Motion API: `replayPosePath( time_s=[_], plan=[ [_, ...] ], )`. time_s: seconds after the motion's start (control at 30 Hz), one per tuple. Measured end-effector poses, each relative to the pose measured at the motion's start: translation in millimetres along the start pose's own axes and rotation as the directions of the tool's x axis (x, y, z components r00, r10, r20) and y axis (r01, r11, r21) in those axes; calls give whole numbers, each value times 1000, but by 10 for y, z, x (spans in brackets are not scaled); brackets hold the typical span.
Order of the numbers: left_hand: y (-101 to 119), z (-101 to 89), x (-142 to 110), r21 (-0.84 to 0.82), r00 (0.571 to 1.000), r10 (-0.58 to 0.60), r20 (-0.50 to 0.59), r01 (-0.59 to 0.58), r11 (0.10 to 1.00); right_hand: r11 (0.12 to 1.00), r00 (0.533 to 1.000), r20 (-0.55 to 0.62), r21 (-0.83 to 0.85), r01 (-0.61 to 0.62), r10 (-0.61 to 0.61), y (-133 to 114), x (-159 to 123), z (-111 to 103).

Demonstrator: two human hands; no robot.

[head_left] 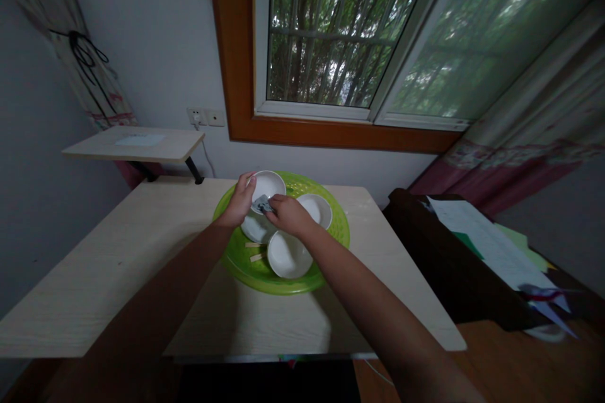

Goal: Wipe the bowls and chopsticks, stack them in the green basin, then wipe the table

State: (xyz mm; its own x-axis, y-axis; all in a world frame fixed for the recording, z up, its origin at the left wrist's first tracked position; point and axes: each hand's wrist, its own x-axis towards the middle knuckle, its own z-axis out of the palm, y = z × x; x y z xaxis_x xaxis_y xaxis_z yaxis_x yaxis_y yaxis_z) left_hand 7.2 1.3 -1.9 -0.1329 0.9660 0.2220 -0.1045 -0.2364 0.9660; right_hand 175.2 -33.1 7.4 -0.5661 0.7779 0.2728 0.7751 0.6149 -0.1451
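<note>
A round green tray lies on the light wooden table and carries several white bowls. My left hand grips the rim of the far bowl, tilting it up. My right hand is closed on a small dark cloth pressed inside that bowl. Another bowl sits at the tray's near side, and one lies behind my right hand. Two pale wooden sticks lie in the tray beside the near bowl.
A small shelf juts from the wall at the left, under a wall socket. A dark desk with papers stands to the right. A window and curtain are behind the table.
</note>
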Motion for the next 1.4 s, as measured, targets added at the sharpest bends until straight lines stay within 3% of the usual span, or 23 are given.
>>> replayPosePath(
  time_s=[0.13, 0.23, 0.47, 0.67, 0.83, 0.97, 1.1, 1.23, 1.4],
  plan=[
    [6, -10, 11, -13, 999, 35, -17, -35, 999, 971, 984, -84, 167, 169, -157, 39, -13, 44],
    [28, -4, 1, -16, 999, 41, -24, -41, 999, 964, 975, -117, 166, 207, -190, 38, -1, 64],
    [-4, -8, 13, 42, 999, 38, -13, -38, 998, 991, 998, 28, -124, 57, -53, 76, 19, 3],
    [-14, 0, 18, -1, 999, -34, 1, 34, 999, 969, 997, -28, -238, -71, 66, 153, 5, -28],
    [4, 31, -17, -37, 997, -68, 33, 69, 997, 947, 990, -90, -295, -128, 106, 75, 4, -46],
    [35, 31, -67, 37, 995, -52, 88, 49, 998, 967, 997, 3, -245, -69, 72, 5, -5, -31],
    [74, 17, -89, 211, 992, -11, 126, -16, 977, 991, 996, 69, -122, 59, -51, 22, 5, 37],
    [48, -3, -43, 322, 988, 11, 153, -60, 945, 988, 988, 9, -21, 152, -151, 47, 27, 117],
    [-26, -5, 5, 292, 975, 62, 212, -124, 948, 978, 986, -79, -164, 132, -147, -61, -3, 52]
  ],
)
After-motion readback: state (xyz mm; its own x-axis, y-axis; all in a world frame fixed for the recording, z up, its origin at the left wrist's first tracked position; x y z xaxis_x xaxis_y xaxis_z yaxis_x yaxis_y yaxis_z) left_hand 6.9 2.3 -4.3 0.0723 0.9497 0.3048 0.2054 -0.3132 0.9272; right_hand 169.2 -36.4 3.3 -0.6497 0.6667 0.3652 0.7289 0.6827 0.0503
